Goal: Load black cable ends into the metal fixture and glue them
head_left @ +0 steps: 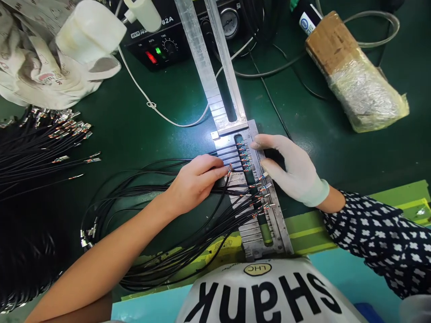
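My left hand (193, 181) is bare and pinches a thin black wire (226, 179) near its stripped tip, holding it over the slotted metal jig (266, 233). Several black wires (232, 150) lie side by side in the jig's slots, their coloured tips reaching the dark centre strip (251, 179). My right hand (289, 168), in a white glove, rests on the jig's right edge. Its fingers are stretched out and spread, with the index tip by the upper wire tips. A looped bundle of the same wires (141, 224) trails left under my left forearm.
A heap of black wires with metal terminals (50, 143) lies at the left. A black control box with lit lamps (161, 45) stands at the back, with white cloth (50, 63) beside it. A wrapped package (357, 76) sits at the right. A metal rail (210, 67) runs back from the jig.
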A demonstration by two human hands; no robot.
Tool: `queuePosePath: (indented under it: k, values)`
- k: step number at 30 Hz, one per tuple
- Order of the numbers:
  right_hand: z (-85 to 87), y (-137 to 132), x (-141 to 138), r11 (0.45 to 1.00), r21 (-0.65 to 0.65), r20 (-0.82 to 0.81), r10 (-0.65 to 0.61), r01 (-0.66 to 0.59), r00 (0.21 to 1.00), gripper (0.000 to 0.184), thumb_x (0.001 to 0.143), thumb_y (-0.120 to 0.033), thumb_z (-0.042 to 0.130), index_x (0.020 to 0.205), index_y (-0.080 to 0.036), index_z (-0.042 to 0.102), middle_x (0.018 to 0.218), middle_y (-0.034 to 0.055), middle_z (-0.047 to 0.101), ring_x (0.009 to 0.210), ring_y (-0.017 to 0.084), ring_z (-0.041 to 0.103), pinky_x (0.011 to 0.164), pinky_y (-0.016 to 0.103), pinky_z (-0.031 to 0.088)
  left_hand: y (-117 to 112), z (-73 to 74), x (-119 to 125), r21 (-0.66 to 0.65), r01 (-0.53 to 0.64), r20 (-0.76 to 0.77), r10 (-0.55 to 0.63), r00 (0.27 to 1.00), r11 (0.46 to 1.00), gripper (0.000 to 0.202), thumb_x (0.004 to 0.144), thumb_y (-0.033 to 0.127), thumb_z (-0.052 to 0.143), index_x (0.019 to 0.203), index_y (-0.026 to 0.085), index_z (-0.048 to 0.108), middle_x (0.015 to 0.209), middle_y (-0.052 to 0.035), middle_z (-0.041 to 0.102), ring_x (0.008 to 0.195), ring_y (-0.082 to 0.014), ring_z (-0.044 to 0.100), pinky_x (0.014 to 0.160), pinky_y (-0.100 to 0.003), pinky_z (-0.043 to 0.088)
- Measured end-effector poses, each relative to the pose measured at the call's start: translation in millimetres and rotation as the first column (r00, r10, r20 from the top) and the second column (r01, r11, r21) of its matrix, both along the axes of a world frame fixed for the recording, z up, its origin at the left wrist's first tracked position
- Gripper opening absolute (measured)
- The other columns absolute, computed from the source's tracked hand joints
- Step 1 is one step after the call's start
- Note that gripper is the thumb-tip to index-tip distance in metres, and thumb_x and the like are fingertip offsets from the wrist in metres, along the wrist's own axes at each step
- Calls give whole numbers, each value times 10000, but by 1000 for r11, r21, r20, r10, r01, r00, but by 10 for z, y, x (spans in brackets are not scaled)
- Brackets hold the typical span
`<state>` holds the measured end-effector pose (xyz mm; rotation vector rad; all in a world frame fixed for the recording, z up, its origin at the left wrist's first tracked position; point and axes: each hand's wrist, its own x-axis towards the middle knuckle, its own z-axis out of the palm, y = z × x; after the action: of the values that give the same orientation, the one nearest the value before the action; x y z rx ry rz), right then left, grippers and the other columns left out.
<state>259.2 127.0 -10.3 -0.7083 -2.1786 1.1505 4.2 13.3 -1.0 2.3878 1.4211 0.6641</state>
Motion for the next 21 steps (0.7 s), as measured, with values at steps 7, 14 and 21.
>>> queuePosePath:
  k: [7, 14, 21]
  values:
    - [-9, 1, 8, 1000, -8, -4, 3, -3, 1000, 377, 1003, -235, 546, 1379, -230, 558, 1288, 61, 667, 1216, 241, 633, 1100, 455, 513, 7, -43, -18, -15, 11, 6, -11, 1000, 1000, 299, 951, 39, 513, 1204, 158, 621, 1108, -116, 652, 972, -171, 613, 823, -299, 532]
    - [-6, 3, 4, 1000, -16, -1, 6, -6, 1000, 373, 1001, -236, 544, 1374, -214, 560, 1292, 68, 666, 1226, 236, 628, 1109, 447, 503, -30, -75, 120, 14, -84, 60, 83, 995, 996, 250, 935, 53, 579, 1165, 148, 601, 1065, -94, 663, 950, -159, 622, 839, -275, 544]
    - [-2, 5, 5, 1000, -25, 15, 2, -1, 1000, 367, 994, -235, 546, 1360, -237, 570, 1289, 65, 668, 1221, 248, 630, 1096, 478, 511, -312, -54, 246, -24, -210, 22, 211, 977, 977, 328, 925, 52, 600, 1228, 174, 593, 1148, -108, 632, 1065, -196, 594, 914, -356, 505]
